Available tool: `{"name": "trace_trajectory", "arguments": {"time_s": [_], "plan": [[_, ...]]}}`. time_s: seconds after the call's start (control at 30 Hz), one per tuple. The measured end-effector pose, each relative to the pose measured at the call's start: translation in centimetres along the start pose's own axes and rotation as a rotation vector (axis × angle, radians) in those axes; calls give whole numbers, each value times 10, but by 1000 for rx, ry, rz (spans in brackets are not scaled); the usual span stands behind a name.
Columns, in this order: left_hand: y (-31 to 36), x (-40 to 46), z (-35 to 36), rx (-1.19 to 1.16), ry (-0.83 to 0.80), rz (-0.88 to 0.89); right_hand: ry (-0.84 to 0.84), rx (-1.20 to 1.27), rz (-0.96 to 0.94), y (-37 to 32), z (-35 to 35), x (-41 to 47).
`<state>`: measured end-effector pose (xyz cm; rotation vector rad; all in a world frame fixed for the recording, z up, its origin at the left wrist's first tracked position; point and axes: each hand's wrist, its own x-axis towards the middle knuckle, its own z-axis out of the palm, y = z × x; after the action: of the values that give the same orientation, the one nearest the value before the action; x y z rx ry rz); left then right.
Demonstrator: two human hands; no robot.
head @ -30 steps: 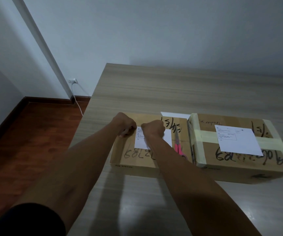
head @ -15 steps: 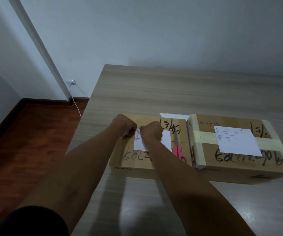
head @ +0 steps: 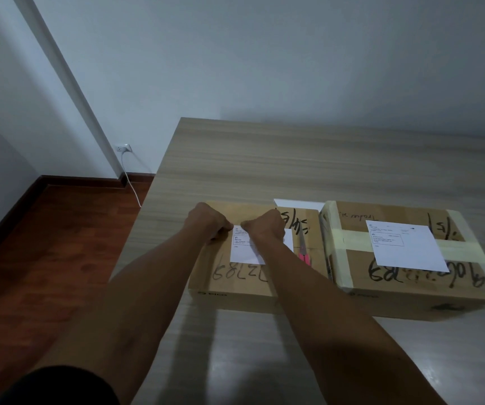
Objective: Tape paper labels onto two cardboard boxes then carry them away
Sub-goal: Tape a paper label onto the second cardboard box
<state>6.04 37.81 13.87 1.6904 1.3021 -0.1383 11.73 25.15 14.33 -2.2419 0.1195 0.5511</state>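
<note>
The white paper label lies on the left brown cardboard box, so any tape should be pressed flat outward from its top edge. The left hand and right hand have curled fingers pinching something there (probably tape, though I cannot tell). The taped right cardboard box sits just beside.

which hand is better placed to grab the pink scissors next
Right, probably. The scissors lie on the left box just to the right of the right hand, with nothing between them. The left hand is at the label's far-left corner and would have to cross over the right arm.
</note>
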Motion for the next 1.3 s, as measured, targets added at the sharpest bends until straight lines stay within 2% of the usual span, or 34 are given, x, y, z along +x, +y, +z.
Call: {"name": "trace_trajectory", "arguments": {"time_s": [0.07, 0.2, 0.27, 0.33, 0.4, 0.57, 0.67, 0.77, 0.93, 1.07, 1.23, 1.3], "plan": [[1, -10, -3, -48, -13, 24, 11, 9, -18, 3, -7, 5], [3, -20, -16, -94, -147, 98, 31, 147, -53, 9, -16, 13], [9, -29, -23, -274, -230, 90, 49, 184, -94, 11, -20, 12], [14, -37, -27, -459, -241, 62, 64, 220, -129, 14, -22, 10], [17, -49, -28, -535, -261, 93, 71, 256, -171, 16, -26, 2], [11, -73, -17, -472, -354, 293, 58, 353, -235, 19, -45, -14], [5, -85, -8, -443, -392, 395, -31, 399, -295, 22, -59, -21], [-3, -93, 5, -384, -354, 519, -106, 399, -356, 25, -73, -29], [-21, -108, 19, -329, -302, 642, -104, 347, -398, 38, -88, -38], [-35, -114, 23, -306, -285, 664, -174, 328, -362, 50, -91, -48], [-44, -122, 27, -300, -283, 686, -374, 387, -66, 63, -86, -58], [-46, -125, 29, -292, -287, 694, -441, 451, -34, 66, -83, -60]]}}
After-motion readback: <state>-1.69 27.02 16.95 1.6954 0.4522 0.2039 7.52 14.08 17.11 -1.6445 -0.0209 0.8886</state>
